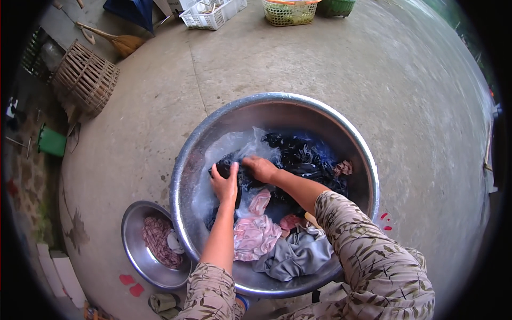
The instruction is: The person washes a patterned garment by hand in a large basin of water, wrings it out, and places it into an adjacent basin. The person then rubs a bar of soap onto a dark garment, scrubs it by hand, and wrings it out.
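Observation:
A large metal basin (276, 98) of cloudy water stands before me. Wet black cloth (304, 156) fills much of its upper part. My left hand (225, 182) grips a bunched piece of this cloth, thumb up, at the left. Just right of it, my right hand (260, 168) is on the black cloth with bent fingers; their tips are blurred, so its grip is unclear. Nearer to me lie pink cloth (256, 237) and grey cloth (294, 256). A yellowish handle (313, 220) shows beside my right forearm. A small checked cloth (343, 168) lies at the right wall.
At the lower left, a smaller metal bowl (134, 256) holds checked and white cloth, close against the basin. A woven basket (86, 78), a broom (126, 43) and a green bucket (52, 140) are farther left. Plastic baskets (290, 14) stand at the top.

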Demonstrator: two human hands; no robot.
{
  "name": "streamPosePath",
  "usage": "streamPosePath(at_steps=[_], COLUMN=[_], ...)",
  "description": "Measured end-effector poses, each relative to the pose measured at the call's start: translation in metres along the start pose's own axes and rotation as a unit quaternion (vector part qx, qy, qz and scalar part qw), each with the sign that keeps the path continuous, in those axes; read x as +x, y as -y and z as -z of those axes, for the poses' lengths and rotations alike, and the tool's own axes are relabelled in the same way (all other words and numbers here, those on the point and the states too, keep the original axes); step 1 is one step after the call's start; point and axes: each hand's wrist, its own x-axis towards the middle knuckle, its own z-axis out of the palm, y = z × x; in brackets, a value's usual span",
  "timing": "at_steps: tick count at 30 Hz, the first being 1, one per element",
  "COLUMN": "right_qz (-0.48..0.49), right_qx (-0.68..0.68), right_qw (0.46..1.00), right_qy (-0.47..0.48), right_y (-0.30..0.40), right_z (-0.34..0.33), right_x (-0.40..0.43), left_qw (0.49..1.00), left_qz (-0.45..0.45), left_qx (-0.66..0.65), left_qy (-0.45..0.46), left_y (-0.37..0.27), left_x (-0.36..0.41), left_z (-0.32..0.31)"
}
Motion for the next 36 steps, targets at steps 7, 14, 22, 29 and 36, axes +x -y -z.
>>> streamPosePath(at_steps=[7, 14, 22, 29, 36], right_qz=[-0.349, -0.083, 0.145, -0.039, -0.255], right_qx=[0.153, 0.234, 0.031, -0.050, 0.040], right_qw=[0.893, 0.950, 0.974, 0.976, 0.952], right_qy=[-0.241, -0.190, -0.172, -0.207, -0.163], right_y=[-0.005, 0.062, 0.158, 0.072, -0.023], right_z=[0.010, -0.007, 0.000, 0.013, 0.028], right_x=[0.017, 0.005, -0.043, 0.021, 0.026], left_qw=[0.981, 0.716, 0.396, 0.765, 0.886], left_qz=[0.160, 0.231, 0.225, 0.232, 0.268], left_qx=[-0.107, -0.595, -0.798, -0.572, -0.355], left_qy=[-0.022, 0.282, 0.394, 0.182, 0.129], left_y=[0.047, 0.011, 0.094, -0.013, 0.025], left_x=[0.021, 0.021, 0.040, -0.006, 0.025], left_z=[-0.001, 0.004, -0.025, -0.035, 0.024])
